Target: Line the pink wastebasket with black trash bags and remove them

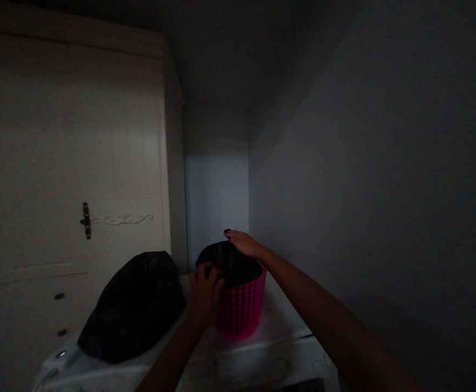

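Note:
A pink lattice basket (pixel 243 307) stands upright on a white surface, with a black plastic bag (pixel 227 264) lining it and covering its rim. At the basket's near left rim, my left hand (pixel 205 291) has its fingers bent over the edge of the bag. Across the far side of the rim reaches my right hand (pixel 243 243), its fingers closed on the bag, where a bit of black plastic shows at the fingertips. The inside of the basket is hidden by the bag.
A bulging black plastic bag (pixel 135 307) lies left of the basket on the white furniture top (pixel 205 354). Behind it rises a white wardrobe (pixel 115 136) with dark handles. A grey wall (pixel 364 163) runs close along the right. The room is dim.

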{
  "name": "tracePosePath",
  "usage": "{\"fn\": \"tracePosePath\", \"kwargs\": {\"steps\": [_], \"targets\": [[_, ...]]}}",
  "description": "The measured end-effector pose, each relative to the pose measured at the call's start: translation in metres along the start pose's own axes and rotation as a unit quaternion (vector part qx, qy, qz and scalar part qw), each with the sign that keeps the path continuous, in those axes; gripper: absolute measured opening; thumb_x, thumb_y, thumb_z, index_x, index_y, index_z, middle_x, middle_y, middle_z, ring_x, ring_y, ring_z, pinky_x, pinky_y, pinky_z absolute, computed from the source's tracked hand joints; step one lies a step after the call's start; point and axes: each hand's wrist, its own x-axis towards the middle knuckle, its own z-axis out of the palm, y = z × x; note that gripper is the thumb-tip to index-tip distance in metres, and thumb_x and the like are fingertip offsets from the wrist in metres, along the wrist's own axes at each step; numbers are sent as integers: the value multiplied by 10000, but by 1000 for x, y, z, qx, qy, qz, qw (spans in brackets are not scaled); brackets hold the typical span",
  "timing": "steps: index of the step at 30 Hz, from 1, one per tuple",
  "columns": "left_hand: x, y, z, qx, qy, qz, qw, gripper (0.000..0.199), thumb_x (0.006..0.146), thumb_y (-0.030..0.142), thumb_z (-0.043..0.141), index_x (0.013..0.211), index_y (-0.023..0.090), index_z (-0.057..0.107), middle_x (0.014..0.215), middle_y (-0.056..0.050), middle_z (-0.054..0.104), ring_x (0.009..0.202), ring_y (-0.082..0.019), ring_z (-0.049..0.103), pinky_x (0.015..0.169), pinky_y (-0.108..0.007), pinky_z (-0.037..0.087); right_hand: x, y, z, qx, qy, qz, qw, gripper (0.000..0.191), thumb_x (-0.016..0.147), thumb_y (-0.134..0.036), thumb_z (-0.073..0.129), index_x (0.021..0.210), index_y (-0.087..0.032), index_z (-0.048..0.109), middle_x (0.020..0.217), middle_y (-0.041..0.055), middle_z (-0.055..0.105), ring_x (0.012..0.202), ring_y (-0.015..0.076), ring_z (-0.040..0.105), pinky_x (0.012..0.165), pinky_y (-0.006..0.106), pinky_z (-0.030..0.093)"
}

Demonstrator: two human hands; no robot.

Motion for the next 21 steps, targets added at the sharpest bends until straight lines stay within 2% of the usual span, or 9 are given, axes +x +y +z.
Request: {"fn": "tracePosePath", "kwargs": {"steps": [4,6,8,11,14,16,17,19,21], "targets": [[5,21,4,-2,16,0,1000,386,1056,403,419,1156,193,726,1286,-153,601,1155,-318,539,1027,-546,471,7,-67,6,60,1,-160,985,420,919,-361,694,1305,-201,743,1452,117,672,1398,261,586,1206,434,418],[7,25,4,-22,18,6,1000,383,1063,400,417,1189,209,724,1304,-140,621,1194,-308,554,1048,-539,461,-3,-98,-2,77,60,-249,964,320,934,-303,670,1230,-241,773,1336,76,735,1282,221,658,1141,399,475],[9,23,3,-51,24,8,998,360,1058,391,443,1200,224,729,1298,-125,655,1211,-300,572,1058,-527,453,-18,-121,-21,65,157,-304,937,270,956,-214,585,1122,-256,793,1179,51,772,1130,190,700,1056,372,518],[11,16,1,-111,71,-12,991,297,1030,376,508,1074,224,759,1131,-103,729,1081,-283,624,992,-483,482,-39,-125,-66,28,308,-305,901,253,914,-160,556,1008,-245,776,1028,51,754,1025,204,683,981,384,531],[18,9,-8,-194,182,-64,962,248,980,412,587,936,221,739,982,-80,738,973,-265,643,958,-448,494,-50,-96,-115,38,420,-189,887,234,857,-174,562,1008,-224,734,998,57,729,967,216,664,929,394,531],[29,9,-19,-281,258,-134,915,255,944,466,635,957,225,716,990,-60,731,996,-249,651,973,-417,501,-56,-68,-138,94,446,-54,888,310,786,-180,609,1082,-213,700,966,53,716,887,212,655,881,392,541],[36,10,-27,-344,281,-177,879,272,929,491,654,987,230,702,987,-42,725,995,-235,655,963,-394,512,-60,-54,-145,142,438,23,887,352,760,-186,633,1109,-210,681,944,52,712,858,211,653,864,392,547],[54,15,-45,-500,289,-241,780,287,900,509,696,1011,245,665,952,2,712,949,-194,667,919,-346,540,-70,-31,-150,254,390,153,872,371,769,-240,667,1139,-212,653,963,72,719,870,220,668,862,399,562],[72,20,-65,-655,267,-234,667,262,854,446,762,969,245,639,958,23,721,934,-164,686,932,-330,555,-82,-17,-145,341,324,218,855,383,835,-377,685,1184,-228,634,1111,120,725,983,252,692,892,426,576]]}}
